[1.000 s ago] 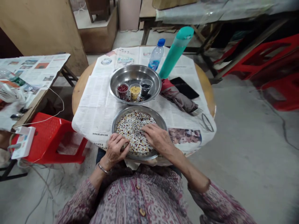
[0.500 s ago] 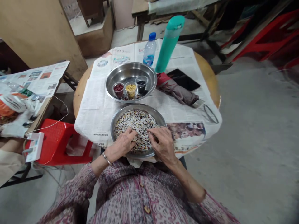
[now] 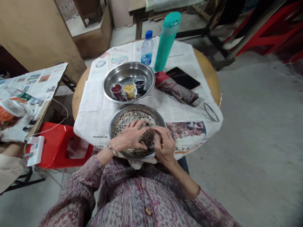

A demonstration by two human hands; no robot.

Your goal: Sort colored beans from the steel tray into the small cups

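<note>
A metal basin (image 3: 158, 114) close to my body holds mixed grains and beans (image 3: 123, 123), white, red, yellow and dark. My left hand (image 3: 130, 136) lies flat over them with its fingers spread, a bracelet on the wrist. At the basin's right side my right hand (image 3: 165, 144) has its fingers curled, thumb and forefinger close together; whatever they may hold is too small to make out. Behind stands a second metal basin (image 3: 119, 73) with three clear cups: red beans (image 3: 116, 90), yellow beans (image 3: 129, 90) and black beans (image 3: 139, 85). Some loose beans lie around the cups.
Newspaper (image 3: 91, 104) covers the round table. At the back stand a water bottle (image 3: 147, 49) and a green bottle (image 3: 167, 42). A folded umbrella (image 3: 177, 90) and a dark tablet (image 3: 183, 78) lie right. Left are a red stool (image 3: 55, 145) and a power strip (image 3: 36, 151).
My left hand has opened from curled fingers and spread flat over the grains. My right hand has curled more at the basin's right side. The whole view has shifted slightly.
</note>
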